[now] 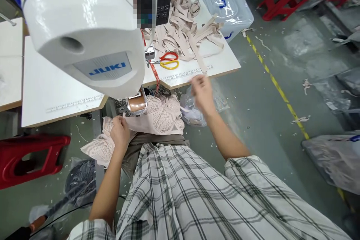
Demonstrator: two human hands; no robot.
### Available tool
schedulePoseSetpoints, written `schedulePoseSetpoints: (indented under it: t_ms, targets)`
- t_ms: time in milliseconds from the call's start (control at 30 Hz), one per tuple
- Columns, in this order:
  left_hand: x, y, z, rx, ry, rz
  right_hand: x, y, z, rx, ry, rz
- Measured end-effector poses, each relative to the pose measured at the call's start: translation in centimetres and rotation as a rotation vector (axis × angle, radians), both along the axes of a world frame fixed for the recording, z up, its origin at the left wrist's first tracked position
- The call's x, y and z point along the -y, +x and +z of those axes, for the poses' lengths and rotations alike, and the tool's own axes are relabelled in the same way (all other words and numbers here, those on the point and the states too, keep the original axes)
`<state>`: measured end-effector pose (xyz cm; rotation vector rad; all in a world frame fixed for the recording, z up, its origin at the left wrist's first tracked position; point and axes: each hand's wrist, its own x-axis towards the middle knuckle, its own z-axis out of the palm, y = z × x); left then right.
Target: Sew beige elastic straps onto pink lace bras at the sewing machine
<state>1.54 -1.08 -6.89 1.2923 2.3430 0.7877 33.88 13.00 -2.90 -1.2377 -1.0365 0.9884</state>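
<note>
A pale pink lace bra lies across my lap, below the head of a white JUKI sewing machine. My left hand is closed on the bra's band, with one lace cup hanging to its left. Out to the right, at the table's front edge, is my right hand, somewhat blurred, its fingers curled at the lower end of a beige fabric strip. That strip runs down from a heap of similar strips on the white table. The machine's metal-framed front part stands just above the bra.
Red-and-yellow-handled scissors lie on the table beside a printed ruler scale. A lidded clear plastic box stands behind the table's right end. Red stools are at left and far right. A plastic bag hangs below the table edge.
</note>
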Motion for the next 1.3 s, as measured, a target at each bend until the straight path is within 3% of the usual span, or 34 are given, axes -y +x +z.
schedulePoseSetpoints:
  t_ms: [67, 133, 200, 300, 367, 500, 633, 767, 900, 933, 1000, 1167, 1300]
  targets:
    - [0.4, 1.1, 2.0, 0.029, -0.009, -0.166, 3.8, -3.3, 0.5, 0.219, -0.017, 0.392]
    - [0.8, 2.2, 4.3, 0.095, 0.043, -0.425, 6.9, -5.4, 1.2, 0.34, -0.016, 0.629]
    - [1.0, 3.2, 6.5, 0.169, 0.122, -0.622, 8.7, -6.5, 2.1, 0.397, -0.002, 0.743]
    - [1.1, 4.2, 9.2, 0.222, 0.126, -0.678, 9.8, -7.2, 3.2, 0.458, 0.04, 0.835]
    - [1.1, 4.4, 10.2, 0.188, 0.058, -0.695, 9.9, -7.4, 3.6, 0.498, 0.085, 0.873]
    - [1.1, 4.5, 10.0, 0.068, 0.01, -0.741, 9.6, -7.6, 3.9, 0.618, 0.144, 0.922]
    - [1.5, 4.7, 8.9, -0.097, 0.152, -0.832, 8.8, -7.4, 4.2, 0.572, 0.086, 1.013]
    - [1.7, 4.5, 8.6, -0.192, 0.222, -0.871, 8.1, -7.2, 3.6, 0.285, -0.138, 1.079]
    - [1.6, 3.6, 9.4, -0.082, 0.142, -0.92, 7.6, -6.7, 2.3, -0.094, -0.407, 0.923]
    - [1.6, 3.4, 9.7, -0.065, 0.126, -0.934, 7.6, -6.6, 2.2, -0.111, -0.39, 0.878]
    - [1.6, 3.1, 10.5, -0.069, 0.105, -0.96, 7.7, -6.3, 2.2, -0.002, -0.212, 0.878]
    - [1.9, 3.1, 12.2, -0.182, 0.125, -1.031, 8.9, -6.4, 2.7, 0.433, 0.469, 1.139]
    - [1.8, 3.7, 12.9, -0.224, 0.134, -1.069, 9.6, -6.6, 2.6, 0.525, 0.601, 1.162]
